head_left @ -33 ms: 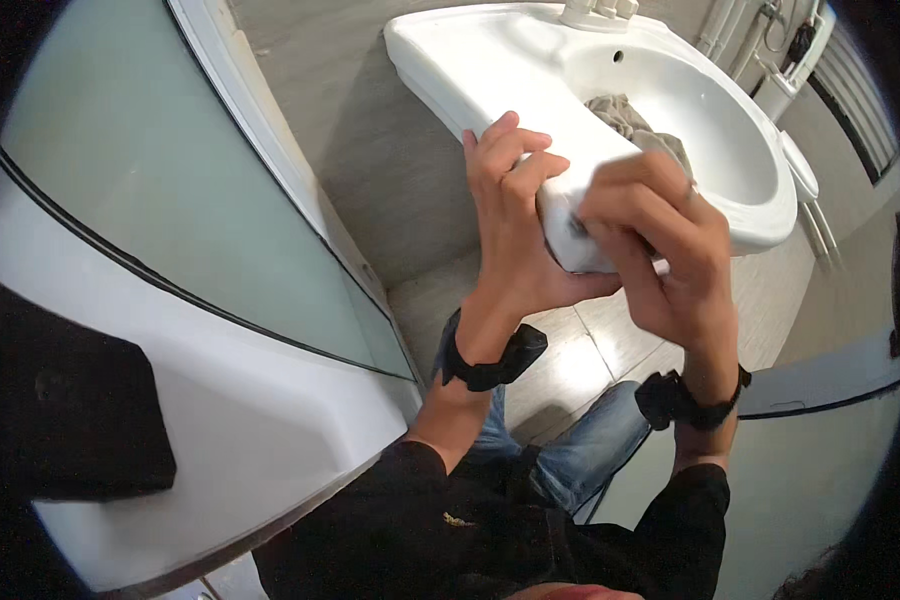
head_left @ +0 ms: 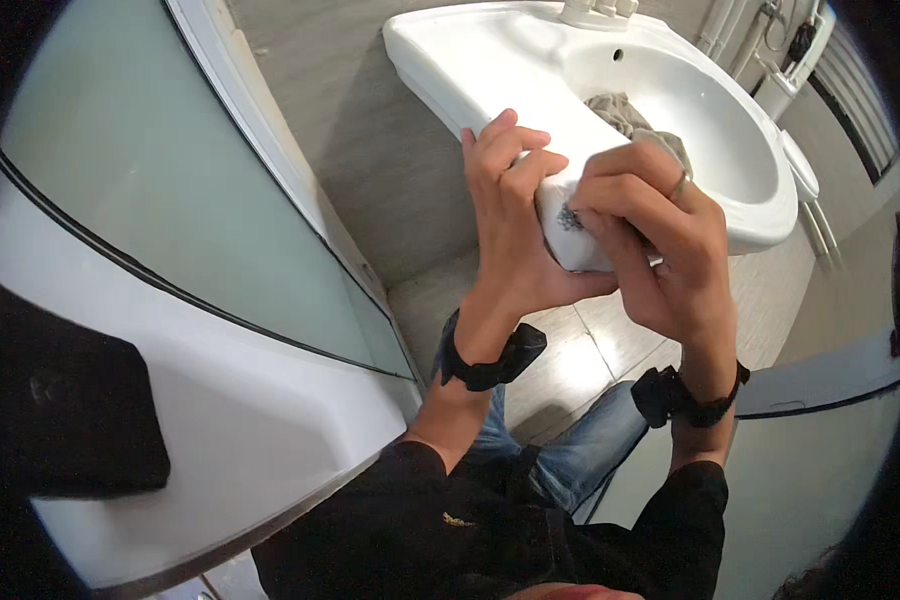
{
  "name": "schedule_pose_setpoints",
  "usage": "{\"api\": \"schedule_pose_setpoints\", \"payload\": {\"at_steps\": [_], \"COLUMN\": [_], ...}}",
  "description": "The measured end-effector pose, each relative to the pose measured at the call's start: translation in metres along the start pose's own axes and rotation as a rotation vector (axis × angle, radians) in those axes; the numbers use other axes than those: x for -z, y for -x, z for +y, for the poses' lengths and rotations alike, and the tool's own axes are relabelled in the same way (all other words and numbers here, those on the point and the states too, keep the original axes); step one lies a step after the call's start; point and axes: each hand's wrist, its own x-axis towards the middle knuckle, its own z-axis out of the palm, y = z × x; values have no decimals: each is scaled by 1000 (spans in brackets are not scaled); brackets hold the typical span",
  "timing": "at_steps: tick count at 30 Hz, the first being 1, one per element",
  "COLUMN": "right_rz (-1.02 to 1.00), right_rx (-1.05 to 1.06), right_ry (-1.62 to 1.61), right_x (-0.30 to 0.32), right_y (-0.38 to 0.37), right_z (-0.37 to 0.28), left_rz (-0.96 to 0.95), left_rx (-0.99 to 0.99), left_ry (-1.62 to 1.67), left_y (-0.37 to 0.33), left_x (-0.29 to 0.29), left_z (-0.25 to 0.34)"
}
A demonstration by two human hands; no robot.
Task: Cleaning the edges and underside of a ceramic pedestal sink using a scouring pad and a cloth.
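The white washbasin (head_left: 490, 70) juts toward me, its near left corner between my hands. My left hand (head_left: 515, 215) is wrapped round that corner, fingertips curled over the top and thumb running along under the front. Against the corner's front face, the bent fingers of my right hand (head_left: 660, 225) are pinched together. What they hold, if anything, is hidden. Beside those fingertips a dark grey speckled patch (head_left: 569, 218) shows on the white surface; I cannot tell whether it is a mark or a scrap of something. A crumpled grey-brown cloth (head_left: 635, 122) lies in the bowl.
A tap (head_left: 598, 14) stands at the basin's back. On the left is a frosted glass panel (head_left: 170, 200) with a white ledge (head_left: 260, 400) and a black object (head_left: 80, 400). Pipes (head_left: 740, 40) run up the wall at far right. Below are floor tiles (head_left: 595, 345).
My right hand has shifted slightly left and up, and its fingers are less blurred. More of the dark speckled patch shows. My left hand keeps its place on the corner.
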Motion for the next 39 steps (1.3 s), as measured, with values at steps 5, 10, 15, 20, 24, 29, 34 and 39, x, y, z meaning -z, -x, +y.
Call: {"api": "schedule_pose_setpoints", "payload": {"at_steps": [5,10,15,20,24,29,34,39], "right_rz": [-32,-54,-117,-106,-85,-114,-75,-149], "right_rx": [36,24,99,63,27,122,50,45], "right_ry": [-90,-40,-24,-85,-17,-41,43,-125], "right_x": [7,-2,5,1,1,2,-3,7], "right_y": [4,-9,-8,-5,-12,-6,-10,-2], "right_z": [3,10,6,12,7,10,15,13], "left_rz": [-1,-4,-24,-4,-5,-12,-14,-33], "left_rx": [-3,3,-9,-16,0,7,13,4], "left_ry": [-2,7,-30,0,1,-3,5,-13], "left_y": [-2,2,1,1,-2,3,2,4], "left_x": [2,-3,3,-1,1,4,-2,3], "left_z": [-2,-7,-11,-10,-7,-8,-5,-9]}}
